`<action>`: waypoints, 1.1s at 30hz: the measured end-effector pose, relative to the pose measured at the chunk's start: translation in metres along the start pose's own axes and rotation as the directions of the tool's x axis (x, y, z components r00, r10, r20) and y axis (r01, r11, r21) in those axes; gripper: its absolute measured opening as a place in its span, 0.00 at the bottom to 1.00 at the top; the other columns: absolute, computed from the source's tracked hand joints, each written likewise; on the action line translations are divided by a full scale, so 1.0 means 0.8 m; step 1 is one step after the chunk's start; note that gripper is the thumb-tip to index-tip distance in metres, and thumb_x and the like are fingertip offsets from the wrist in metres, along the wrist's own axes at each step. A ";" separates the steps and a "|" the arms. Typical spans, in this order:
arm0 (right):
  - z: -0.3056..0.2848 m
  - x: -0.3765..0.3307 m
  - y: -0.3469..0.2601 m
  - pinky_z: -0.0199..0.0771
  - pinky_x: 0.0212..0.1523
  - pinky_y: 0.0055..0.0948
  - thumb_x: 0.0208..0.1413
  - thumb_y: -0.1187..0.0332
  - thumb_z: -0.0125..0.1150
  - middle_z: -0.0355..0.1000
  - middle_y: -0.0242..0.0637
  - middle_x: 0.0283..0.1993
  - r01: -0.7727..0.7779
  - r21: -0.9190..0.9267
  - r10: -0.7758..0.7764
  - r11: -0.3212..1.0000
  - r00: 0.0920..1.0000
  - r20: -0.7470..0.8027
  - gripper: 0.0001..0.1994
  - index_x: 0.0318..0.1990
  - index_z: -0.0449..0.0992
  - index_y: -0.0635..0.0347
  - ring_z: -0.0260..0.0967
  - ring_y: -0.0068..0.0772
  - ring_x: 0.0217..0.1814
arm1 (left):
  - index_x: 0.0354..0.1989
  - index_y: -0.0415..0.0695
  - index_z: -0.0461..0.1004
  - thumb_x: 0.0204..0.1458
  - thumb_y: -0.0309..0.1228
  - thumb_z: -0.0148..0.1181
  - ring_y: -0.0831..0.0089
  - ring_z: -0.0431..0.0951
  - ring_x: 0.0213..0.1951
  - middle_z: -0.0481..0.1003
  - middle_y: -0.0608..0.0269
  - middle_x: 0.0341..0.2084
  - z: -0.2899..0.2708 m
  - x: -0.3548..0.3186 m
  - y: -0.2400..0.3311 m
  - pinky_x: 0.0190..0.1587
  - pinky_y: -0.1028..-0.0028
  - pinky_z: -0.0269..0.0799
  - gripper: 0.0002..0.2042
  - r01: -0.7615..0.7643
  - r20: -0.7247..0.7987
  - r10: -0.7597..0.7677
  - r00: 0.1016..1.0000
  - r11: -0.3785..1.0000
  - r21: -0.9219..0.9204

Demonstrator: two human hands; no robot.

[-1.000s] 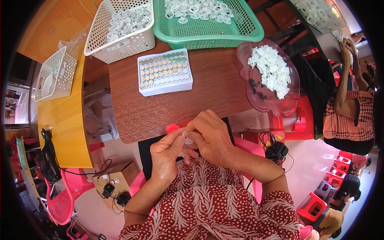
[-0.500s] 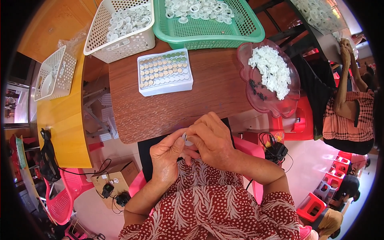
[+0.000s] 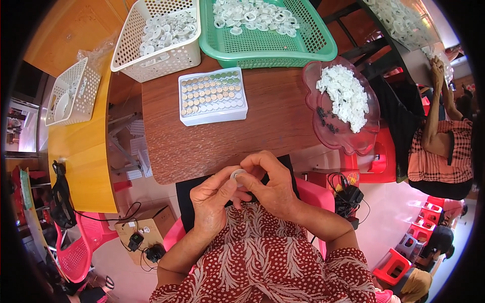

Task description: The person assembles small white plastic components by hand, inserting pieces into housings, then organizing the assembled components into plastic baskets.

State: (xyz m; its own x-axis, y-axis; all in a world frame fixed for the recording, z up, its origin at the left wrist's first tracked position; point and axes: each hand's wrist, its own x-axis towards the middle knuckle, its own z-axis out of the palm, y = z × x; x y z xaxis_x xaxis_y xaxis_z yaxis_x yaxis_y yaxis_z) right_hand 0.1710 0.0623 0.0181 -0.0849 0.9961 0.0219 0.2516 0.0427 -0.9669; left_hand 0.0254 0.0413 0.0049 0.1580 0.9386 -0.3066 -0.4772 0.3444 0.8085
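Note:
Just off the near edge of the brown table, both my hands meet over my lap. My left hand pinches a small round white plastic part between thumb and fingers. From the other side my right hand grips the same part, its thumb pressed on the face. Its finer details are too small to make out. Beyond my hands stands a white tray with rows of small round tan and green discs in its pockets; some pockets at the near right hold no disc.
A white basket and a green basket of clear-white plastic parts stand at the table's back. On the right, a pink scalloped dish holds white pieces and small black pieces. Another person sits at the far right.
My right hand's fingers have lifted and spread a little, and its thumb now presses the white part, which shows more of its round face. The view has shifted slightly.

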 end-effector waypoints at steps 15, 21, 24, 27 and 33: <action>0.014 -0.004 0.029 0.64 0.27 0.26 0.49 0.77 0.59 0.65 0.37 0.28 0.019 0.171 -0.021 0.985 1.000 0.009 0.05 0.32 0.69 0.64 0.63 0.30 0.27 | 0.49 0.32 0.70 0.58 0.29 0.52 0.76 0.76 0.25 0.76 0.57 0.30 -0.004 -0.001 -0.006 0.22 0.82 0.67 0.15 -0.060 -0.031 0.066 0.997 0.985 0.160; -0.001 0.002 0.007 0.65 0.31 0.21 0.53 0.75 0.59 0.68 0.32 0.30 0.058 0.005 -0.058 0.998 0.997 0.053 0.05 0.35 0.71 0.66 0.64 0.20 0.30 | 0.49 0.31 0.70 0.58 0.27 0.52 0.75 0.76 0.24 0.76 0.57 0.29 0.003 0.006 0.009 0.23 0.82 0.68 0.14 0.006 -0.084 0.012 0.996 0.978 0.211; -0.001 -0.007 0.016 0.65 0.26 0.19 0.52 0.77 0.59 0.67 0.32 0.28 0.063 0.089 -0.065 0.994 0.998 0.025 0.03 0.32 0.71 0.64 0.66 0.17 0.26 | 0.46 0.31 0.72 0.56 0.24 0.54 0.78 0.73 0.21 0.75 0.60 0.24 0.004 0.002 -0.001 0.22 0.83 0.66 0.12 -0.010 -0.084 0.033 0.996 0.963 0.269; 0.007 -0.010 0.017 0.65 0.25 0.18 0.51 0.78 0.58 0.66 0.32 0.28 0.139 0.148 -0.137 0.979 0.990 -0.023 0.02 0.31 0.71 0.65 0.66 0.17 0.24 | 0.42 0.31 0.74 0.55 0.22 0.54 0.80 0.72 0.20 0.75 0.61 0.23 0.005 0.002 -0.004 0.21 0.83 0.64 0.09 -0.083 -0.100 0.107 0.989 0.972 0.219; -0.009 -0.001 0.008 0.66 0.30 0.21 0.51 0.76 0.60 0.68 0.35 0.30 0.226 0.072 -0.221 0.971 0.972 -0.077 0.05 0.35 0.73 0.65 0.67 0.22 0.31 | 0.45 0.32 0.73 0.55 0.25 0.56 0.79 0.74 0.21 0.76 0.59 0.25 0.016 0.015 0.001 0.21 0.84 0.66 0.12 -0.123 -0.031 0.131 0.991 0.974 0.189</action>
State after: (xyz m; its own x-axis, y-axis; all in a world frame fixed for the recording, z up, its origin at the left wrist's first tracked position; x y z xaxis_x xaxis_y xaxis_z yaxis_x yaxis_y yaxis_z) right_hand 0.1798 0.0626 0.0134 -0.0639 0.9651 0.2541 0.1558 0.2612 -0.9526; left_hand 0.0379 0.0531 0.0086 0.0678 0.9746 -0.2135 -0.3212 0.2239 0.9202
